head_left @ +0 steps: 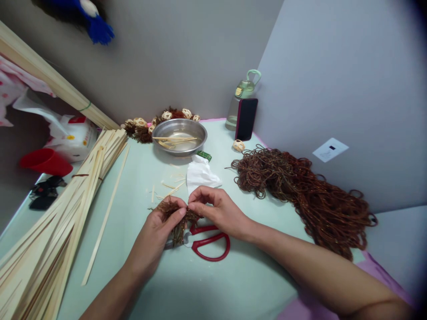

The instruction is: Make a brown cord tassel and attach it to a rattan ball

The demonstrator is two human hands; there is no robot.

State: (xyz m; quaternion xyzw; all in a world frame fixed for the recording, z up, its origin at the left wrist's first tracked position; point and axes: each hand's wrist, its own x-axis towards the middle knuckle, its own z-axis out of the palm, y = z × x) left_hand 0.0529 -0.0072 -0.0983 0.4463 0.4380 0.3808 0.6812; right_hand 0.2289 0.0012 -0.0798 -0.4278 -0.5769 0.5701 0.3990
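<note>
Both my hands meet over the middle of the pale green table. My left hand is closed around a small bundle of brown fibre cord. My right hand pinches the same bundle from the right with thumb and fingers pressed together. Red-handled scissors lie on the table just under and in front of my hands. A crumpled white tissue sits just beyond my fingers.
A big heap of brown cord lies at the right. Bamboo strips fan out along the left. Further back stand a steel bowl with sticks, woven balls, a phone, a bottle and a red cup.
</note>
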